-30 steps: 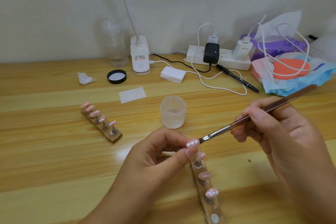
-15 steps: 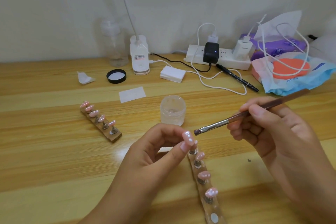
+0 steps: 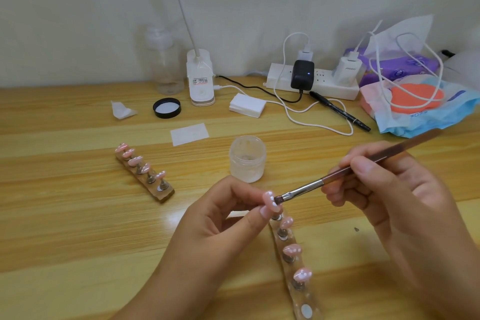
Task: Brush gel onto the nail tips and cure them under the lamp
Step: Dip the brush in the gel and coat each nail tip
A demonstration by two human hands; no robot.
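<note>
A wooden table [image 3: 65,215] runs across the view. At the far left by the wall stands a clear pump bottle [image 3: 166,65]. Nearer lie a folded white wipe [image 3: 122,110] and a white paper square [image 3: 189,134]. Right of them sits a stack of white pads [image 3: 248,105]. A white power strip [image 3: 280,78] along the wall carries a black adapter [image 3: 302,74] and a white charger [image 3: 346,70]. A white cable [image 3: 293,114] loops in front, beside a black pen [image 3: 340,111]. At the far right, a purple tissue pack [image 3: 405,65] lies behind a blue-and-pink pack [image 3: 420,109].

Jar [image 3: 247,163] just behind brush [image 3: 306,188], bare tabletop [image 3: 65,228] leftward
</note>
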